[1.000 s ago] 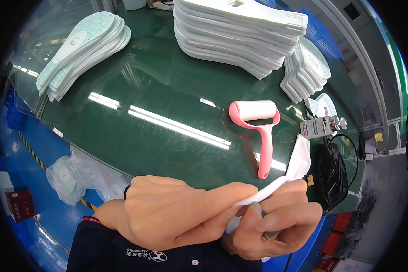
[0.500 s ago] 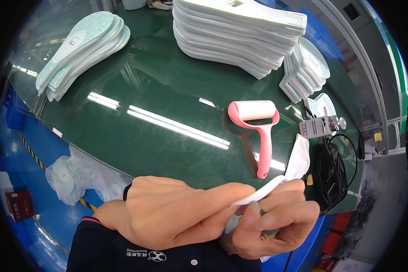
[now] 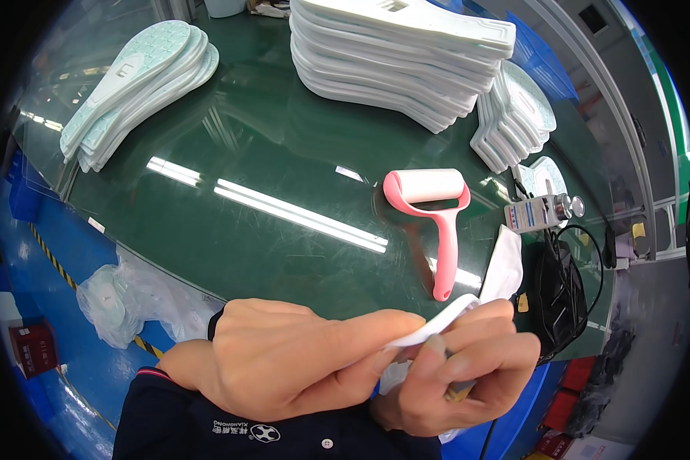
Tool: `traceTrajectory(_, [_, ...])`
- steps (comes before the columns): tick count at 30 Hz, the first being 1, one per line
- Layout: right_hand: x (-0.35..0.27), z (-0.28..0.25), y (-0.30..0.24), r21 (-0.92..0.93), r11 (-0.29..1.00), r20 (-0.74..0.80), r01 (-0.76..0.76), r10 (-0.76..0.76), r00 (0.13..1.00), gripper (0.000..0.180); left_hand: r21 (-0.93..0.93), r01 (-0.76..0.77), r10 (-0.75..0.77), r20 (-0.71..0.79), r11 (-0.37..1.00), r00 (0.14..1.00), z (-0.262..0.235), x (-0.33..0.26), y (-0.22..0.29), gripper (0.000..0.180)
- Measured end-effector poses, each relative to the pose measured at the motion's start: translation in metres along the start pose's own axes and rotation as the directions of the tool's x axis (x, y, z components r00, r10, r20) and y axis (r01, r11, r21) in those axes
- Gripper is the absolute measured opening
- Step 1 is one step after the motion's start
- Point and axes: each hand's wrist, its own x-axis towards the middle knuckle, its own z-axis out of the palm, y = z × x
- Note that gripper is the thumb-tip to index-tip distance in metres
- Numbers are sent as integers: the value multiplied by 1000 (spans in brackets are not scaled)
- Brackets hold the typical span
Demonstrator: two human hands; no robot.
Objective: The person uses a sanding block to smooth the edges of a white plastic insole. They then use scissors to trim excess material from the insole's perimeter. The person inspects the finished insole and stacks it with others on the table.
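Note:
My left hand (image 3: 284, 360) is closed, pinching the end of a thin, curved white piece (image 3: 437, 322) between thumb and fingers. The piece looks like smooth plastic and tilts up to the right. At its other end my right hand (image 3: 479, 376) has its fingers curled, with the thumb against the piece's lower edge. A small grey tool (image 3: 458, 389), blade-like and mostly hidden, sits inside the right fingers; its exact kind cannot be made out. Just beyond the hands a pink-handled lint roller (image 3: 446, 253) lies on the green table (image 3: 299, 268). A white cloth (image 3: 504, 264) lies by the right fingers.
Stacks of white, insole-shaped plastic pieces stand at the far left (image 3: 142, 84), far middle (image 3: 383, 69) and far right (image 3: 514, 123). On the right are a metal-capped bottle (image 3: 533, 215) and a black bag (image 3: 560, 299) with a cable. Plastic bags (image 3: 130, 303) lie left, below the table edge.
The white piece has tilted slightly in my fingers, showing more of its face. My right fingers and the grey tool have shifted a little; my left hand is almost unmoved.

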Motion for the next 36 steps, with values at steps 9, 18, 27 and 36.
traceTrajectory(9, [-1,2,-1,-11,1000,-27,-3,3,1000,34,-6,8,-8,5,1000,1000,0,1,1,16])
traceTrajectory(18, [-4,7,-4,-48,998,-66,-47,44,997,34,15,3,-3,6,1000,1000,0,2,1,16])
traceTrajectory(27, [-4,7,-1,-30,1000,-58,-8,7,998,33,16,4,-5,32,1000,999,-1,1,0,17])
traceTrajectory(36, [-4,6,-1,10,999,-80,-47,48,996,33,8,-3,2,77,1000,997,-3,-2,-1,21])
